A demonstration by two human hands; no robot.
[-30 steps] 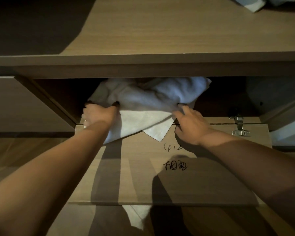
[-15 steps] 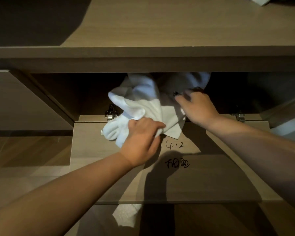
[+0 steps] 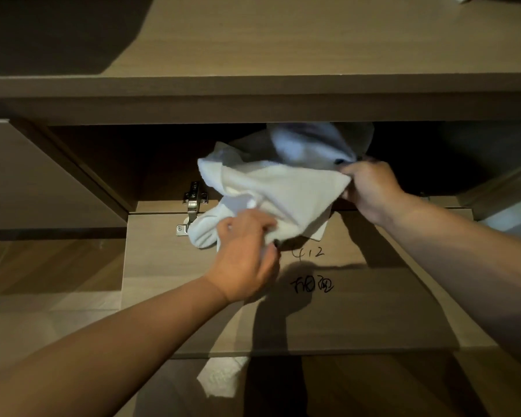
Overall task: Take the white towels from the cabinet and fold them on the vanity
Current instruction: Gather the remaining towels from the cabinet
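One bundle of white towels [image 3: 271,188] sits at the mouth of the cabinet [image 3: 109,164], half out over the lowered door [image 3: 358,308]; its near part hangs just above the door panel and its far part is in the dark of the opening. How many towels are in the bundle I cannot tell.

The left hand [image 3: 247,257] grips the near lower fold with curled fingers. The right hand [image 3: 370,188] pinches the right edge of the cloth at the cabinet's opening. A second ago the left hand was at the far left of the bundle and the cloth lay spread flat over the door's hinge edge; now this hand is near the middle and the cloth is gathered into a lump, so the left hinge [image 3: 193,206] is uncovered. My judgement is that the towels are being collected for lifting out; the folding step is not yet begun.

Above, the counter [image 3: 283,43] of the vanity is lit on its right part and in shadow on the left. On the door some black handwriting [image 3: 312,284] is visible. Below the door's near edge a piece of white cloth [image 3: 223,377] lies on the floor.
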